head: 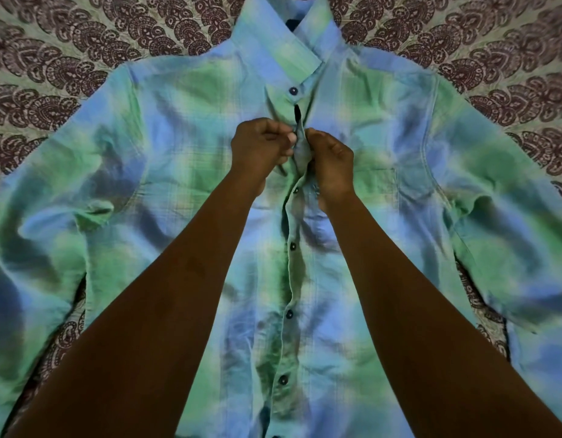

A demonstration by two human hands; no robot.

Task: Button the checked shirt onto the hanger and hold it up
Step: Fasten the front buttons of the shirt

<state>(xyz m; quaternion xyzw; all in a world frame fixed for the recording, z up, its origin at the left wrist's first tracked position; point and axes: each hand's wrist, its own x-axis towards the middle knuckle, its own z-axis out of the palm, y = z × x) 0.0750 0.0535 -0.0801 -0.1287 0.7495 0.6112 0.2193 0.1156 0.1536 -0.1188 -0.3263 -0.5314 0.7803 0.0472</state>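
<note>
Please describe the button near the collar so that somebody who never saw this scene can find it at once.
The checked shirt lies spread flat on a patterned cloth. Follow its front placket up past both hands to just under the collar point. There sits a dark round button, alone above the hands, while the other buttons run in a line below them.

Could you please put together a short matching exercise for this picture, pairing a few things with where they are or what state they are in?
Things:
1. checked shirt
2. collar button
3. left hand
4. patterned bedspread

Places or states:
A. fastened, just above the hands
B. lies under everything, dark paisley print
C. spread flat, front up, sleeves out to the sides
D. pinching the placket at chest height, opposite the right hand

Pairs: 1-C, 2-A, 3-D, 4-B
</note>
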